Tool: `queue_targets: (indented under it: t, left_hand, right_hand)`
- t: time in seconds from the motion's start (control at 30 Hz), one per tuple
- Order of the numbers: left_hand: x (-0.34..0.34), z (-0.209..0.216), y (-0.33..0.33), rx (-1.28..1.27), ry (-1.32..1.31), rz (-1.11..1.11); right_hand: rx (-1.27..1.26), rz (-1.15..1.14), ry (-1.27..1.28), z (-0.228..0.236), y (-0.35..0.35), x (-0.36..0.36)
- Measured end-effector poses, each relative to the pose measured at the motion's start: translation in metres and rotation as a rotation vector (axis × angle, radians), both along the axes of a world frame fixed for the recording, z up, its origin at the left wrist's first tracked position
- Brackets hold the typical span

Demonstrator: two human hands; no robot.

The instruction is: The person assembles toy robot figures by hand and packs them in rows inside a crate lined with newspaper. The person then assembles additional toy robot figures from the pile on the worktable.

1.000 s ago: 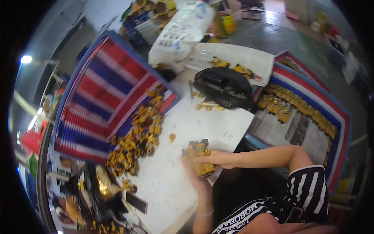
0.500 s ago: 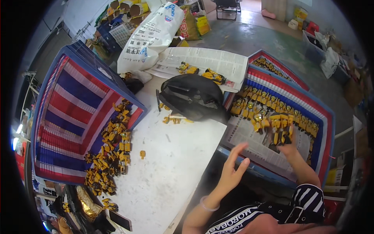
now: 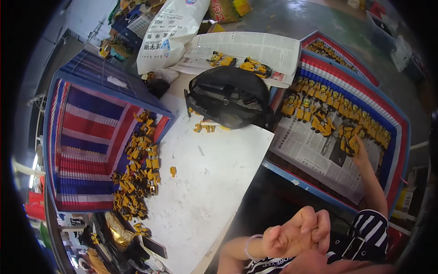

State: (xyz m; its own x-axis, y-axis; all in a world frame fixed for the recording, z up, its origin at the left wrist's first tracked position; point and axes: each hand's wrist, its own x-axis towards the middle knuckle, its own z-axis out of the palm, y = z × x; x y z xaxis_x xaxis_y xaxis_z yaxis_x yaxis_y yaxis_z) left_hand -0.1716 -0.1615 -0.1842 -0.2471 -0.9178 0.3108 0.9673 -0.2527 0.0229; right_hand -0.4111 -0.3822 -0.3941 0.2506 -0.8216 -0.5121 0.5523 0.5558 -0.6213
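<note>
At the right, my right hand (image 3: 361,157) is closed on a clump of yellow-and-black toy figures (image 3: 349,140), low over the newspaper in the lined crate; part of the hand is hidden behind them. Beside it another small group of figures (image 3: 322,123) lies at an angle on the newspaper (image 3: 315,155). Rows of the same toys (image 3: 337,100) stand along the crate's far side. Close to my body, my left hand (image 3: 299,233) is raised palm up. Its fingers are loosely curled and apart from the thumb, with nothing visible in them.
A tipped crate (image 3: 86,114) with striped lining spills a heap of toy figures (image 3: 132,182) onto the white table (image 3: 205,182). A black mesh bag (image 3: 230,98) sits near the table's far end, before more newspaper (image 3: 255,48). A phone (image 3: 154,247) lies at the near left.
My right hand has moved right and lowered its toys to the newspaper; another group now lies beside them. My left hand has drawn back toward my body, its fingers curling. The view has shifted.
</note>
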Motion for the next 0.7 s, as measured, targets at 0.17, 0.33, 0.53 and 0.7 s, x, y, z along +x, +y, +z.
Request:
queue_targets:
  t: [0.17,0.33,0.53,0.7]
  left_hand:
    - [-0.003,-0.002,0.004,0.033,-0.044,0.042]
    - [-0.007,0.005,0.008,0.021,-0.054,0.088]
    - [-0.004,0.005,0.018,0.071,-0.031,0.032]
    - [-0.004,0.007,0.024,0.045,-0.028,0.089]
  right_hand:
    - [0.074,0.23,0.653,0.007,0.016,-0.017]
    - [-0.638,-0.111,1.515,0.015,0.017,0.005]
    - [-1.089,0.614,1.67,0.02,-0.009,0.087]
    - [-0.917,0.8,1.835,0.0,-0.042,0.109]
